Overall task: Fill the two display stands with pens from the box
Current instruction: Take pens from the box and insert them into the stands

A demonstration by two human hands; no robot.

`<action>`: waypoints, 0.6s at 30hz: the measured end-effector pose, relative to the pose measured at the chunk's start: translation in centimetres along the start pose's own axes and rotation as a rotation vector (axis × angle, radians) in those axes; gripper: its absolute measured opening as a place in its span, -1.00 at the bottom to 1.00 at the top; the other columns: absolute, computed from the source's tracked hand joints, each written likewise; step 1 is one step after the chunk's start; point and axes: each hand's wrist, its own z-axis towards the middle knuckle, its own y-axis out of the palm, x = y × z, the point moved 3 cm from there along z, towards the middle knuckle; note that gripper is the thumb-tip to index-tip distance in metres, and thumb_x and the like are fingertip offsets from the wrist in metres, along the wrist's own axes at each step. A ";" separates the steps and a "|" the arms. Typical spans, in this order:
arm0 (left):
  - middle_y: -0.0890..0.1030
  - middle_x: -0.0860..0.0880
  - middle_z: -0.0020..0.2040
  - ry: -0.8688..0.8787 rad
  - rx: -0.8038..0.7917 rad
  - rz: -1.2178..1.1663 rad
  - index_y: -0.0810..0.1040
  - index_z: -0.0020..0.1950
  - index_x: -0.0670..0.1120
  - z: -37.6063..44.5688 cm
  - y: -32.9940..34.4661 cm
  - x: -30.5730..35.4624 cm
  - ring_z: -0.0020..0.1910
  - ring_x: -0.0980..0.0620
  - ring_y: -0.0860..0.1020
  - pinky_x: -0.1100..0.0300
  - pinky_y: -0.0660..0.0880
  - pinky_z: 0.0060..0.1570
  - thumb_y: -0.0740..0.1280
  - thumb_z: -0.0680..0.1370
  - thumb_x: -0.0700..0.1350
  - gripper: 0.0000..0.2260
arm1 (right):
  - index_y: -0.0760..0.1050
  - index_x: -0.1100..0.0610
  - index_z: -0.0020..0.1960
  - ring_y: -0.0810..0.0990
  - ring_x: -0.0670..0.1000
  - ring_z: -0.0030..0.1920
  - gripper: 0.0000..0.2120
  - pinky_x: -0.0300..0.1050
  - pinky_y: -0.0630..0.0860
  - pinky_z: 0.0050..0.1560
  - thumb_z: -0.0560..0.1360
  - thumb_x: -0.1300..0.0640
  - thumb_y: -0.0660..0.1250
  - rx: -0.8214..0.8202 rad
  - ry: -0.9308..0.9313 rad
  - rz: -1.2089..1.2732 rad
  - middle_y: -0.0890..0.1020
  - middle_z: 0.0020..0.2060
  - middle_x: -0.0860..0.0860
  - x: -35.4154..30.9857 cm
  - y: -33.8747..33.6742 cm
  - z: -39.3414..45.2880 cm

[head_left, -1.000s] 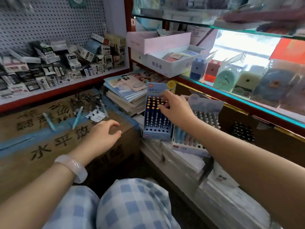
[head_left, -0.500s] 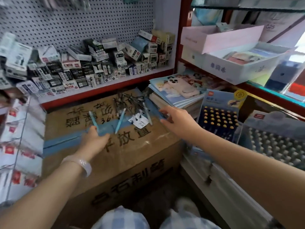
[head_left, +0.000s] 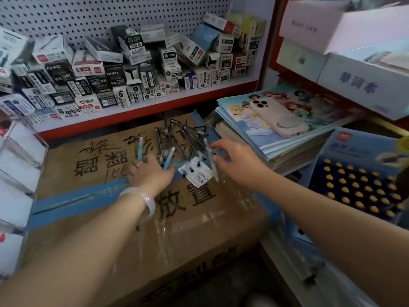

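Perforated white pegboard backs a shelf of small printed cartons above a taped brown cardboard box (head_left: pixel 141 218) stamped with black characters. On the box top lie slim pens: pale-blue barrels (head_left: pixel 140 149) and a dark heap (head_left: pixel 188 140), beside a white paper tag (head_left: pixel 197 172). Left hand (head_left: pixel 150 173) rests flat among the blue pens, fingers spread; whether it holds one cannot be told. Right hand (head_left: pixel 236 160) hovers over the heap, fingers apart, holding nothing. Right of the box stands a blue display stand (head_left: pixel 358 178) studded with yellow pen caps.
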 end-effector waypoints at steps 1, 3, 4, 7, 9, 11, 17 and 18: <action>0.26 -0.24 0.42 0.011 0.008 -0.018 0.09 0.47 -0.02 0.6 0.1 0.8 0.41 -0.26 0.15 -0.12 0.18 0.34 0.16 0.51 0.27 -0.36 | 0.35 0.03 0.37 0.52 -0.01 0.16 -0.66 -0.15 0.50 0.07 0.60 0.10 0.18 -0.005 0.004 0.013 0.49 0.28 0.02 0.3 0.1 0.2; 0.27 -0.21 0.44 0.010 -0.003 -0.062 -0.01 0.51 0.05 2.2 0.2 2.3 0.43 -0.26 0.12 -0.15 0.16 0.33 0.12 0.49 0.33 -0.31 | 0.35 0.02 0.37 0.51 0.00 0.17 -0.67 -0.15 0.49 0.06 0.61 0.11 0.17 -0.001 0.014 0.044 0.49 0.27 0.01 0.9 0.1 0.4; 0.25 -0.21 0.45 -0.007 -0.016 -0.063 -0.05 0.52 0.08 2.9 0.3 3.0 0.44 -0.27 0.10 -0.17 0.17 0.33 0.12 0.46 0.37 -0.25 | 0.36 0.02 0.36 0.52 0.01 0.16 -0.67 -0.13 0.50 0.06 0.61 0.11 0.17 0.009 0.018 0.064 0.49 0.26 0.00 1.1 0.0 0.5; 0.14 -0.20 0.49 -0.009 -0.076 0.061 -0.07 0.53 0.01 4.4 0.3 4.8 0.46 -0.26 0.02 -0.17 0.19 0.32 0.18 0.44 0.35 -0.19 | 0.39 0.04 0.33 0.54 0.01 0.13 -0.70 -0.08 0.52 0.08 0.60 0.12 0.18 0.049 0.026 0.122 0.52 0.22 0.01 1.6 -0.3 0.7; 0.08 -0.19 0.51 0.025 -0.108 0.142 -0.08 0.53 -0.05 4.9 -0.1 5.9 0.46 -0.25 -0.01 -0.14 0.19 0.33 0.23 0.46 0.28 -0.19 | 0.40 0.05 0.32 0.54 -0.01 0.13 -0.71 -0.08 0.52 0.09 0.60 0.12 0.18 0.057 0.026 0.145 0.52 0.21 -0.01 1.9 -0.3 0.8; 0.08 -0.22 0.50 0.043 -0.120 0.200 -0.11 0.53 -0.08 5.5 -0.5 6.5 0.45 -0.26 0.07 -0.09 0.24 0.32 0.28 0.45 0.24 -0.14 | 0.40 0.06 0.33 0.54 -0.02 0.11 -0.70 -0.08 0.51 0.10 0.61 0.12 0.17 0.053 0.025 0.150 0.52 0.22 -0.01 2.2 -0.3 0.9; 0.23 -0.27 0.42 0.008 -0.146 0.149 -0.07 0.50 -0.20 6.4 -0.9 6.2 0.34 -0.23 0.33 0.01 0.42 0.19 0.36 0.47 -0.02 -0.20 | 0.38 0.05 0.35 0.54 -0.02 0.11 -0.68 -0.16 0.49 0.06 0.61 0.12 0.16 0.038 0.058 0.180 0.51 0.22 0.01 3.0 -0.2 0.4; 0.19 -0.26 0.45 0.006 -0.160 0.120 -0.09 0.51 -0.19 6.3 -0.9 6.1 0.37 -0.23 0.30 0.00 0.39 0.24 0.36 0.47 0.01 -0.19 | 0.38 0.05 0.35 0.54 -0.01 0.12 -0.68 -0.18 0.47 0.04 0.61 0.12 0.17 0.035 0.061 0.184 0.51 0.22 0.00 3.1 -0.1 0.2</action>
